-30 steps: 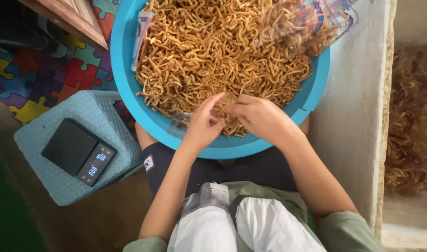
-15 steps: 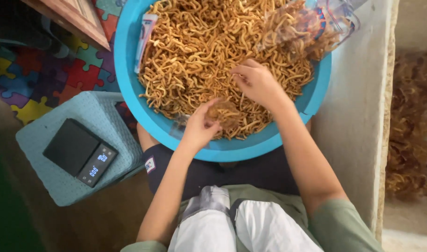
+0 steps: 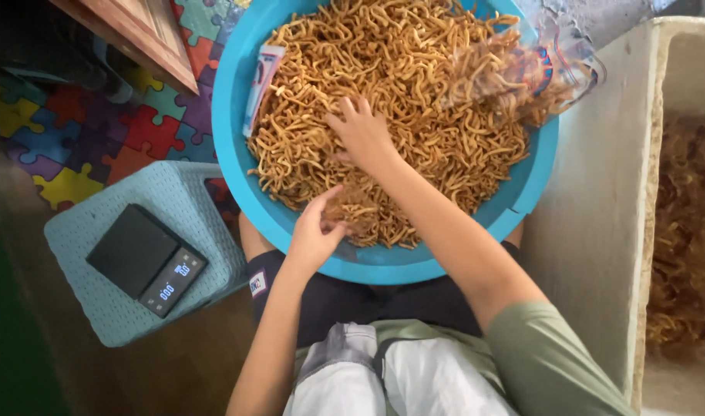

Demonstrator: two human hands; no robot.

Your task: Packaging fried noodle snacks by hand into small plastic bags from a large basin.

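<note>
A big blue basin (image 3: 237, 173) rests on my lap, heaped with fried golden snack sticks (image 3: 414, 92). My left hand (image 3: 314, 235) is at the basin's near rim, with thumb and fingers pinched on what looks like a small clear bag (image 3: 354, 218) holding some sticks. My right hand (image 3: 360, 135) lies palm down on the pile near its middle, fingers spread towards the far left, gripping nothing that I can see. A flat printed packet (image 3: 261, 77) leans on the basin's left inner wall. A large clear bag (image 3: 541, 73) of sticks lies on the right rim.
A black digital scale (image 3: 148, 260) sits on a pale blue plastic stool (image 3: 175, 192) to my left. A coloured puzzle mat (image 3: 82, 146) covers the floor beyond it. A white foam box (image 3: 599, 231) with more fried snacks (image 3: 688, 239) stands on my right.
My right hand has left the near rim and moved up and left across the pile, fingers spreading. My left hand has stayed at the near rim.
</note>
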